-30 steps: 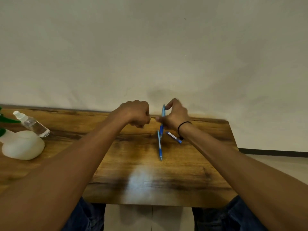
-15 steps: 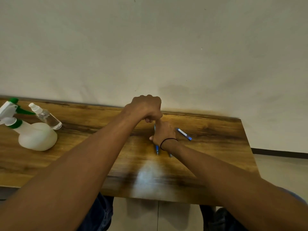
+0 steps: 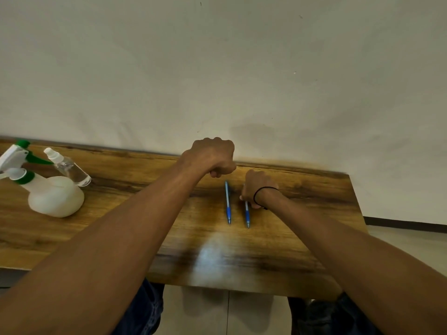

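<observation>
Since the raised pen came down: the right pen (image 3: 247, 216), upright in the right hand (image 3: 257, 188) a second ago, now lies flat on the bench (image 3: 302, 213) just beside the left pen (image 3: 227, 204), not touching it.
Meaning for the work: judged as laying pens in a row; the second is placed and only the release remains.
Item out of view: a short white-and-blue piece seen earlier near the right wrist no longer shows; possibly under that hand.
Long axis: both pens run far-to-near, parallel.
Heading: tips point at the near edge, toward the person.
Right hand state: fingers curled over the right pen's far end, gripping it.
Left hand (image 3: 212, 155) state: clenched, raised over the far edge, nothing visible in it.
Bystanders: spray bottle (image 3: 55, 197) and clear bottle (image 3: 69, 169), far left, well apart.
</observation>
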Tool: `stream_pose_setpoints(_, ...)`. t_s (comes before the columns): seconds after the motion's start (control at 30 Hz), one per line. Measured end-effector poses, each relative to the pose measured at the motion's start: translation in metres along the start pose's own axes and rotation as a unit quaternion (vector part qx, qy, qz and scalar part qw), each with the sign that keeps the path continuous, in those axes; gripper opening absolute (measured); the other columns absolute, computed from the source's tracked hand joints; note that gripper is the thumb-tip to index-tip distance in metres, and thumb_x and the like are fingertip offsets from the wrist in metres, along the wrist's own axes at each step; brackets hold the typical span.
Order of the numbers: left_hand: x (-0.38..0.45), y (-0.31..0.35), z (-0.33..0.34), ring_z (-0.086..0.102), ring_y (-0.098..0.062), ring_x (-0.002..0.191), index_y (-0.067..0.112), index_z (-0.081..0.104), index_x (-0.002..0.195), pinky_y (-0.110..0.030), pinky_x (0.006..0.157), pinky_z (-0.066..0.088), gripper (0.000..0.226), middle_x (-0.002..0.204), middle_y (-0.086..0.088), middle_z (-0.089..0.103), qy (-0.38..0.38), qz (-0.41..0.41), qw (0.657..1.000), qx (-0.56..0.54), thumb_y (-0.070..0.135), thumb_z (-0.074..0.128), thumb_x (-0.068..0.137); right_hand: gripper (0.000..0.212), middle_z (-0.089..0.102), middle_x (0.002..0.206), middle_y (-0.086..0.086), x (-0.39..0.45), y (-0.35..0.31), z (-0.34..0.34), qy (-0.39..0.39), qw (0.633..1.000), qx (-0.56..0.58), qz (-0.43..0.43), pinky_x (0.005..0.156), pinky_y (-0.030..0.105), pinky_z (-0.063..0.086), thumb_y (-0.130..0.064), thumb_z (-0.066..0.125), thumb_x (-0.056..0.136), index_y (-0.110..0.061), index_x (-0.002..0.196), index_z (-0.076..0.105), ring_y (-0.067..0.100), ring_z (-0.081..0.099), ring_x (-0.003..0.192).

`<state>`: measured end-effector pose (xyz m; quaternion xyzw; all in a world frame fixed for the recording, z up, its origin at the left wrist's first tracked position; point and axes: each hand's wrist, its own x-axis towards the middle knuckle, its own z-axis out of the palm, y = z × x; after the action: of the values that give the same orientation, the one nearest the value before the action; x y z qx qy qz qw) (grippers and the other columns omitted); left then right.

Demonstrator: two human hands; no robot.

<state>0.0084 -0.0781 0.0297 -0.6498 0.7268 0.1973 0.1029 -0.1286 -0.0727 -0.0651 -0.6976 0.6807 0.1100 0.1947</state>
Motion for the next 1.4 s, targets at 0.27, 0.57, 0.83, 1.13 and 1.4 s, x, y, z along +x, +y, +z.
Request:
stream_pose_setpoints(0.27,0.000,0.001,0.000,0.076,-0.017,0.074,0.011,0.076,0.096,-0.038,0.082,0.063,0.016,0.080,-0.004,0.078,-0.008,-0.001,1.000,-0.008,0.019,0.062,0.097,0.024,0.061,0.082,0.003,-0.006,0.007,-0.011,0.013,0.998,0.055,-0.020,0.069,0.036,0.056,-0.026,0.072,0.090,-0.015,0.091,0.051,0.026,0.067,0.082)
stream_pose_setpoints(0.57,0.006,0.016,0.007,0.077,-0.023,0.092,0.003,0.070,0.117,-0.039,0.082,0.065,0.044,0.104,-0.013,0.077,-0.022,-0.034,0.948,-0.317,0.043,0.057,0.103,0.014,0.073,0.064,0.010,-0.027,0.013,-0.056,0.094,0.936,0.328,-0.092,0.065,0.041,0.066,-0.008,0.074,0.090,-0.005,0.076,0.071,0.022,0.074,0.056)
stream_pose_setpoints(0.83,0.007,0.021,0.011,0.075,-0.022,0.082,0.012,0.072,0.114,-0.039,0.082,0.061,0.031,0.095,-0.008,0.078,0.150,0.030,0.977,-0.147,0.038,0.059,0.104,0.016,0.076,0.079,0.013,-0.032,0.032,-0.096,0.117,0.891,0.416,-0.139,0.060,0.037,0.065,-0.004,0.071,0.093,-0.006,0.108,0.065,0.019,0.077,0.069)
stream_pose_setpoints(1.13,0.004,0.032,0.015,0.071,-0.023,0.087,0.012,0.069,0.123,-0.032,0.077,0.052,0.026,0.103,-0.009,0.074,0.126,0.075,0.983,-0.107,0.028,0.059,0.105,0.008,0.073,0.078,0.019,-0.033,0.034,-0.092,0.141,0.904,0.369,-0.163,0.060,0.043,0.065,-0.009,0.063,0.101,-0.001,0.098,0.063,0.028,0.075,0.062)
stream_pose_setpoints(1.4,0.010,0.029,0.024,0.079,-0.020,0.075,0.006,0.070,0.116,-0.036,0.081,0.064,0.026,0.097,-0.012,0.079,0.078,0.052,0.970,-0.224,0.028,0.066,0.101,0.005,0.073,0.077,0.011,-0.025,0.037,-0.092,0.213,0.911,0.330,-0.123,0.065,0.042,0.065,-0.010,0.071,0.095,-0.006,0.091,0.071,0.022,0.073,0.067)
